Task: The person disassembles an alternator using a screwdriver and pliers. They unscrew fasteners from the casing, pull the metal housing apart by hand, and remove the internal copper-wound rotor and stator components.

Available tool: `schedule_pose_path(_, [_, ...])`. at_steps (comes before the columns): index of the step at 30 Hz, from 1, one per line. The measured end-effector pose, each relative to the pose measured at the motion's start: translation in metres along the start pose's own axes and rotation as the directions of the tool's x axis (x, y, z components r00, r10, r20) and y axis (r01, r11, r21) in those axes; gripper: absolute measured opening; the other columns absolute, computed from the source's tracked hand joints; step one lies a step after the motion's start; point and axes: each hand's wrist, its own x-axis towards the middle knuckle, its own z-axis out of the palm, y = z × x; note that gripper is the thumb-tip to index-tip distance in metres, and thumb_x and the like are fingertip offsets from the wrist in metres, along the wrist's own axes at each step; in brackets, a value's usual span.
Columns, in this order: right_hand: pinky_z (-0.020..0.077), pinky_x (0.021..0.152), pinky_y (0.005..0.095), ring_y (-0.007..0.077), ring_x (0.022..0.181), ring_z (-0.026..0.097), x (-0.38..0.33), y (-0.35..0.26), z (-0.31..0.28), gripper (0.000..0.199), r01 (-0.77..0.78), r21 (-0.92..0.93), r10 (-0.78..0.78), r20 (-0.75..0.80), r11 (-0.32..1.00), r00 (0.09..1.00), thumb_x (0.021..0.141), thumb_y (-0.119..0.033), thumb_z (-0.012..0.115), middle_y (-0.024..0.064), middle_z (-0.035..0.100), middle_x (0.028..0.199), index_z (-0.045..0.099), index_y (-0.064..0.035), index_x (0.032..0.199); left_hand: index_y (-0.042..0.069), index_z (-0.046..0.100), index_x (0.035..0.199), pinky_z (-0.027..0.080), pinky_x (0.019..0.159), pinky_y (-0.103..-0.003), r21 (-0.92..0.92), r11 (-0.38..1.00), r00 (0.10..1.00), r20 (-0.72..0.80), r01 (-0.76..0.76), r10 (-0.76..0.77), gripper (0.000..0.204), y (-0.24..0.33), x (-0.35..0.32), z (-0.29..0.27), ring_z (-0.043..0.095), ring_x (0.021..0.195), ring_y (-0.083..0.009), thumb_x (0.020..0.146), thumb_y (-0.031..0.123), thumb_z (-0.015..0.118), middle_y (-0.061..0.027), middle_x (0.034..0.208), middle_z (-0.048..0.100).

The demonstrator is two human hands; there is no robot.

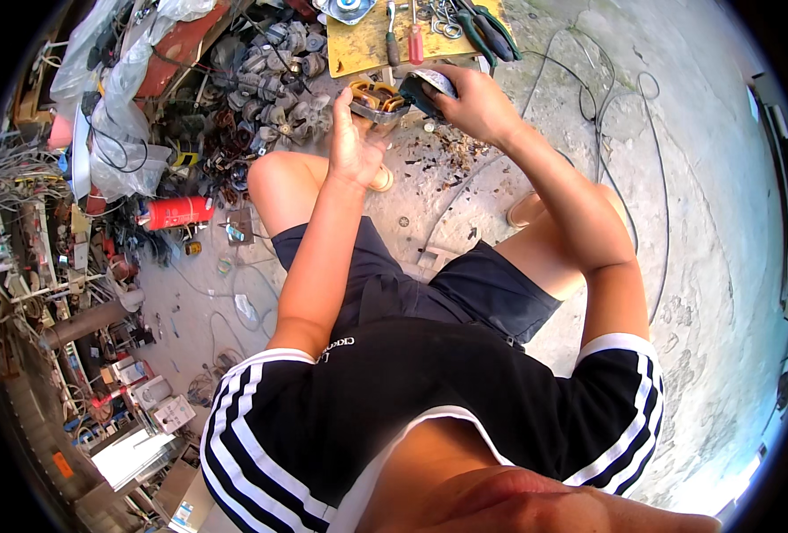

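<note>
My left hand point(356, 153) is raised in front of my knees, its fingers closed round the side of a motor stator point(378, 94) with yellow-orange windings in a metal rim. Close beside the stator, my right hand point(477, 105) grips a dark rounded piece point(419, 94) with a pale speckled face. Its exact kind I cannot make out. The two parts nearly meet; whether they touch I cannot tell. Just beyond lies a yellow board point(356, 49) bearing a red-handled screwdriver point(415, 43), a ratchet wrench point(392, 37) and dark-handled pliers point(483, 34).
Piled motor parts point(278, 89) lie at the far left, near clear plastic sheeting point(123, 133). A red cylinder point(179, 212) sits left of my knee. Dark scraps point(460, 151) litter the concrete floor between my feet. Black cables point(598, 124) run across the floor on the right.
</note>
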Motion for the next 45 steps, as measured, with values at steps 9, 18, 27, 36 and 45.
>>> schedule_pose_path(9, [0.0531, 0.084, 0.0491, 0.041, 0.09, 0.067, -0.008, -0.015, -0.006, 0.028, -0.011, -0.149, 0.005, -0.041, 0.989, 0.999, 0.085, -0.021, 0.062, 0.0226, 0.07, 0.094, 0.068, -0.0094, 0.11, 0.008, 0.059, 0.122, 0.052, 0.09, -0.052, 0.101, 0.991, 0.97, -0.233, 0.089, -0.063, 0.044, -0.007, 0.008, 0.026, 0.063, 0.107, -0.0308, 0.085, 0.03, 0.068, -0.013, 0.116, 0.065])
schedule_pose_path(18, [0.0514, 0.079, 0.0278, 0.0101, 0.085, 0.061, 0.006, 0.018, -0.008, 0.03, -0.199, 0.262, 0.169, 0.134, 0.944, 0.976, 0.098, -0.012, 0.052, 0.0069, 0.07, 0.097, 0.063, -0.0028, 0.125, 0.002, 0.061, 0.113, 0.055, 0.091, -0.049, -0.049, 0.997, 0.995, -0.082, 0.055, -0.059, 0.035, -0.012, 0.014, -0.01, 0.066, 0.097, -0.0296, 0.081, 0.015, 0.057, -0.0125, 0.108, 0.068])
schedule_pose_path(27, [0.0613, 0.074, 0.0322, 0.013, 0.087, 0.07, 0.003, 0.023, -0.008, 0.029, -0.529, 0.686, 0.331, 0.413, 0.501, 0.849, 0.102, -0.019, 0.052, 0.0065, 0.07, 0.103, 0.06, -0.0025, 0.124, 0.003, 0.062, 0.117, 0.049, 0.099, -0.053, -0.155, 0.987, 0.998, 0.045, 0.046, -0.039, 0.041, -0.008, 0.015, -0.021, 0.064, 0.105, -0.0314, 0.079, 0.018, 0.057, -0.0131, 0.112, 0.068])
schedule_pose_path(36, [0.0654, 0.078, 0.0327, 0.023, 0.097, 0.07, 0.003, 0.029, 0.013, 0.033, -0.525, 0.843, 0.278, 0.534, -0.113, 0.798, 0.104, -0.023, 0.048, 0.0151, 0.068, 0.11, 0.053, 0.002, 0.125, 0.014, 0.062, 0.123, 0.021, 0.113, -0.071, -0.616, 0.694, 0.911, 0.388, 0.372, -0.144, 0.055, -0.046, 0.008, -0.012, 0.052, 0.13, -0.0317, 0.075, 0.042, 0.063, -0.0073, 0.125, 0.067])
schedule_pose_path(45, [0.0582, 0.078, 0.0301, 0.0138, 0.087, 0.069, 0.026, 0.045, -0.05, 0.031, -0.521, 0.72, 0.438, 0.328, 0.457, 0.837, 0.103, -0.03, 0.052, 0.0056, 0.07, 0.103, 0.062, -0.0025, 0.113, 0.007, 0.059, 0.121, 0.047, 0.103, -0.054, -0.145, 0.914, 0.925, 0.103, 0.378, -0.366, 0.041, -0.033, 0.015, -0.03, 0.064, 0.114, -0.0294, 0.084, 0.022, 0.067, -0.0132, 0.122, 0.064])
